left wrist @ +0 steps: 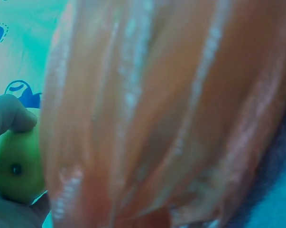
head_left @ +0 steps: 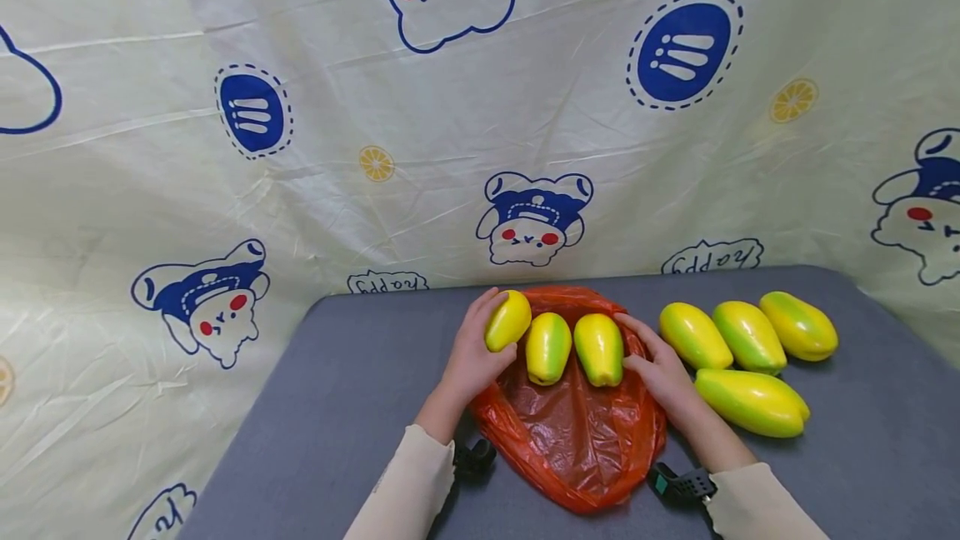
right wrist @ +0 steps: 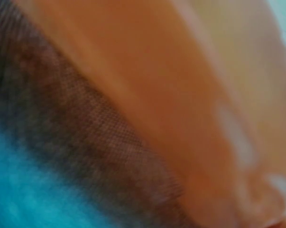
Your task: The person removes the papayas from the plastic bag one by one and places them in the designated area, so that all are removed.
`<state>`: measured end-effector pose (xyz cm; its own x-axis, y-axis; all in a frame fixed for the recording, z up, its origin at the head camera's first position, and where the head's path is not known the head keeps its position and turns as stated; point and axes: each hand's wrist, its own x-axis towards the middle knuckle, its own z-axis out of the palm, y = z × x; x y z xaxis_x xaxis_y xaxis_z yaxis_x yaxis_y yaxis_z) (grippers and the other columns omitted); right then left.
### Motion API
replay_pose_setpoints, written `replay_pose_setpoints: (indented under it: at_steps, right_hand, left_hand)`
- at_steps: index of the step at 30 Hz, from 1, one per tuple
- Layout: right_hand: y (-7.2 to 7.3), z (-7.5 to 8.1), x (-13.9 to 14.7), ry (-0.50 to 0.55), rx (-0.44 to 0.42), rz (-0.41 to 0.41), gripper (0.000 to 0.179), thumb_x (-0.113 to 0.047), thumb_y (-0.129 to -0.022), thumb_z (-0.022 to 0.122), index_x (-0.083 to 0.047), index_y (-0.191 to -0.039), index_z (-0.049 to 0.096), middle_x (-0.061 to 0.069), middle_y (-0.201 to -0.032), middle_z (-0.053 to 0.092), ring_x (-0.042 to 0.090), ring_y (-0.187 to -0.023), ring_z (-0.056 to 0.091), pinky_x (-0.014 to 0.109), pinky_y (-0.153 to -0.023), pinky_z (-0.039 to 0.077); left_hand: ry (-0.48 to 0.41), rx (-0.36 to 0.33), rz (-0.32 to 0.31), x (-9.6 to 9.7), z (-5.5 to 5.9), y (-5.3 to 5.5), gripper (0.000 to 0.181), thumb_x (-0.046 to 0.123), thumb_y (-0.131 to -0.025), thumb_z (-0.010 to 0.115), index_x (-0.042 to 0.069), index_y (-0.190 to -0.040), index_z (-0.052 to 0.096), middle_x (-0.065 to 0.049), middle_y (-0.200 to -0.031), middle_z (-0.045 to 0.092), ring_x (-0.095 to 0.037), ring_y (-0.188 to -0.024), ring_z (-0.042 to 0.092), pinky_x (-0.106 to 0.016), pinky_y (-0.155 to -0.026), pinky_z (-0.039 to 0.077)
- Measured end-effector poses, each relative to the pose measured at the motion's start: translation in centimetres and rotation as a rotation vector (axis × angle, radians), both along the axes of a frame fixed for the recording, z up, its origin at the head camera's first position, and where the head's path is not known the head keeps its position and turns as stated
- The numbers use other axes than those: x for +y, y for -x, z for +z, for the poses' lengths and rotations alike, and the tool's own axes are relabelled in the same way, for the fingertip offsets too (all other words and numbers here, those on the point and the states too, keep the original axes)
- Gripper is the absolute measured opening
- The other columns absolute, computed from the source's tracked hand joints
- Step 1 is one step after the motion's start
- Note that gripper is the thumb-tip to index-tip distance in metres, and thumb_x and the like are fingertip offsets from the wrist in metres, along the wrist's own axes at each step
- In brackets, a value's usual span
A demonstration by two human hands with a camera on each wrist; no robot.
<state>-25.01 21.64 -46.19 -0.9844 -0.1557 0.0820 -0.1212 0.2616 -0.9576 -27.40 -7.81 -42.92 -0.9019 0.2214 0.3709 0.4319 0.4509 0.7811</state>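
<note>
The left hand [head_left: 477, 350] is gripping 1 fruit [head_left: 511, 320] while the right hand [head_left: 662, 369], spread wide, is touching the bag [head_left: 576, 444], probably steadying it.

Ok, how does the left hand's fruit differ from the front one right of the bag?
The left hand grips the held fruit at the red bag; the front fruit lies unheld on the gray table. The held fruit points mostly up the head view; the front fruit lies mostly sideways. Both are glossy and largely yellow.
</note>
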Motion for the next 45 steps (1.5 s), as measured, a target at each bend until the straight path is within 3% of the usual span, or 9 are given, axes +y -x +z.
replay_pose_setpoints:
  at_steps: [3,8,13,17,29,36,40,45]
  right_hand:
    - [0.0,0.0,0.0,0.004,0.005,0.003,0.068,-0.006,-0.098,0.049,-0.02,-0.159,0.024,0.018,-0.165,0.019,0.044,-0.143,0.032,0.026,-0.098,0.05]
    - [-0.1,-0.1,0.1,-0.001,0.006,0.004,0.068,-0.006,-0.098,0.049,-0.02,-0.159,0.024,0.019,-0.165,0.02,0.044,-0.142,0.034,0.035,-0.1,0.052]
    - [-0.1,0.0,0.0,-0.007,0.031,0.002,0.067,-0.004,-0.097,0.049,-0.018,-0.158,0.026,0.02,-0.164,0.022,0.041,-0.14,0.035,0.014,-0.09,0.046]
    - [0.0,0.0,-0.1,-0.018,0.051,-0.005,0.067,-0.003,-0.095,0.05,-0.016,-0.158,0.028,0.021,-0.163,0.025,0.04,-0.138,0.037,0.009,-0.086,0.044]
    - [0.0,-0.1,-0.1,-0.024,0.022,0.004,0.067,-0.005,-0.097,0.05,-0.019,-0.158,0.026,0.021,-0.163,0.023,0.041,-0.137,0.039,0.02,-0.09,0.051]
    - [0.0,-0.3,-0.2,-0.028,0.012,0.01,0.067,-0.005,-0.097,0.05,-0.019,-0.159,0.026,0.021,-0.163,0.023,0.042,-0.136,0.04,0.025,-0.09,0.054]
    - [0.1,-0.3,-0.1,-0.023,0.019,0.007,0.068,-0.005,-0.098,0.049,-0.019,-0.159,0.025,0.021,-0.163,0.022,0.042,-0.137,0.039,0.024,-0.092,0.053]
    - [0.1,-0.2,-0.1,-0.025,0.021,0.012,0.067,-0.005,-0.098,0.049,-0.019,-0.159,0.024,0.021,-0.163,0.022,0.042,-0.137,0.04,0.032,-0.095,0.055]
  left_hand:
    - [-0.008,-0.004,-0.003,0.0,0.2,-0.2,0.075,0.006,-0.082,0.072,0.024,-0.15,0.044,0.0,-0.162,0.032,-0.028,-0.134,0.046,-0.051,-0.106,0.045]
    - [-0.018,-0.012,-0.007,0.0,0.5,-0.5,0.076,0.004,-0.082,0.072,0.023,-0.15,0.043,0.001,-0.162,0.031,-0.028,-0.135,0.045,-0.051,-0.107,0.045]
    - [-0.005,0.001,-0.012,-0.4,0.7,-0.8,0.074,0.007,-0.083,0.071,0.022,-0.15,0.044,-0.002,-0.162,0.031,-0.029,-0.134,0.046,-0.052,-0.106,0.045]
    - [-0.004,0.019,-0.017,-0.6,0.8,-0.9,0.074,0.008,-0.082,0.071,0.021,-0.15,0.044,-0.005,-0.162,0.032,-0.029,-0.133,0.047,-0.052,-0.105,0.045]
    - [-0.007,0.008,-0.002,-1.1,0.9,-1.4,0.075,0.007,-0.083,0.072,0.022,-0.15,0.043,-0.004,-0.162,0.031,-0.028,-0.133,0.046,-0.051,-0.106,0.046]
    - [-0.03,-0.016,0.024,-1.4,1.0,-1.5,0.074,0.011,-0.083,0.073,0.026,-0.15,0.043,0.003,-0.161,0.032,-0.026,-0.132,0.046,-0.05,-0.106,0.047]
    - [-0.058,-0.008,0.038,-1.4,1.3,-1.4,0.075,0.012,-0.083,0.074,0.028,-0.149,0.043,0.004,-0.16,0.033,-0.025,-0.13,0.047,-0.049,-0.105,0.048]
    - [-0.052,0.008,0.058,-1.6,1.4,-1.2,0.075,0.01,-0.082,0.075,0.026,-0.149,0.044,0.003,-0.16,0.034,-0.026,-0.131,0.047,-0.048,-0.106,0.048]
